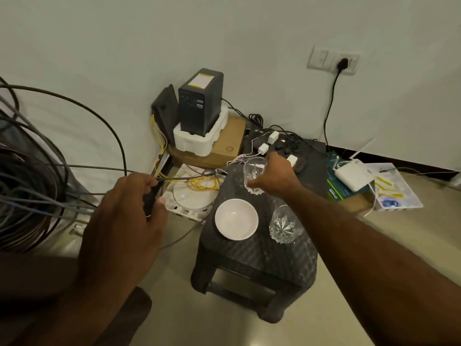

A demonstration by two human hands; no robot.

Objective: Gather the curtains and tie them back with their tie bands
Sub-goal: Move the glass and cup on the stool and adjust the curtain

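Your right hand was curled round a glass at the far edge of the stool, thumb low near its base, fingers wrapped about its far side. Your left hand, nearer you and to the left, pinched a slim dark object between thumb and fingers, just beside the cables. A bowl and a second glass stood on the near part of the stool. No curtain and no tie band showed anywhere, only bare wall ahead, so which way they lay from either hand, and which hand was nearer, could not be told. By my reading, both hands were full and you would need to free them before gathering any cloth.
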